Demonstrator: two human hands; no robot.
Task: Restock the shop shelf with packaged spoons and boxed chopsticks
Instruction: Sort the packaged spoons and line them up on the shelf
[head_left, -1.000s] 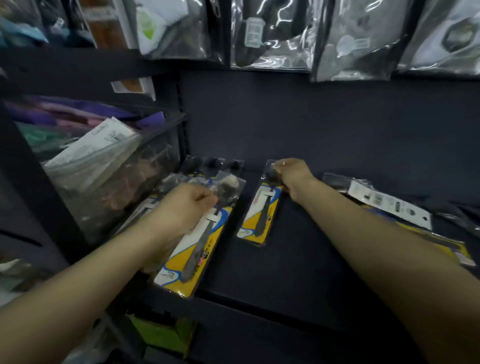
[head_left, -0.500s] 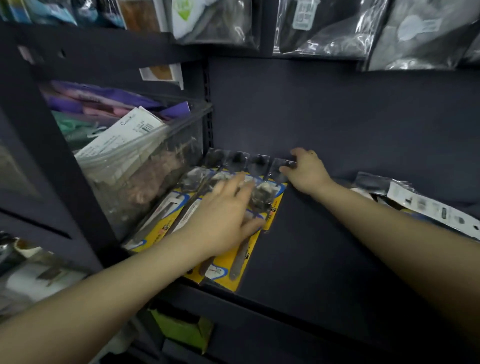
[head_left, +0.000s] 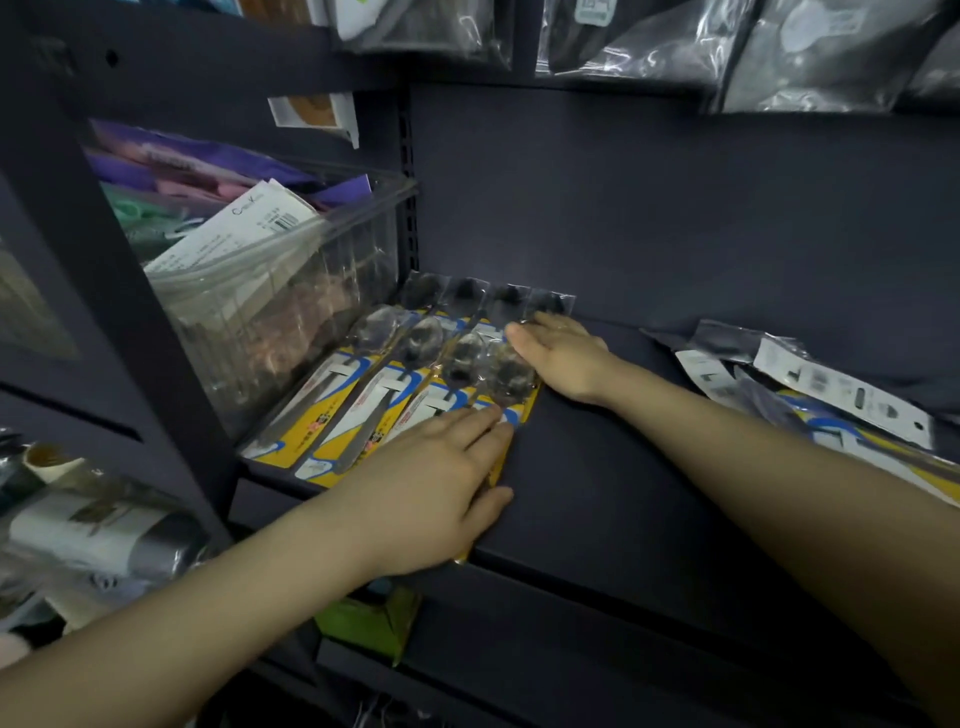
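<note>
Several packaged spoons (head_left: 363, 410) on yellow, blue and white cards lie side by side at the left end of the dark shelf (head_left: 623, 499), with a second row behind them against the back wall. My left hand (head_left: 431, 493) rests flat, fingers spread, on the front part of the rightmost packs. My right hand (head_left: 558, 353) lies flat at the right edge of the rows, fingertips on the back packs. Neither hand grips anything. More spoon packs (head_left: 831, 400) lie in a loose heap at the shelf's right. No boxed chopsticks are visible.
A clear plastic bin (head_left: 291, 312) full of packets stands left of the spoons, behind a dark upright post (head_left: 119, 291). Bagged goods (head_left: 675, 41) hang above. A green pack (head_left: 374, 623) sits on the level below. Bare shelf lies between the two spoon groups.
The spoon packs have been pushed together into a tight row at the left. My left hand slid toward the front right pack. My right hand flattened against the row's right edge.
</note>
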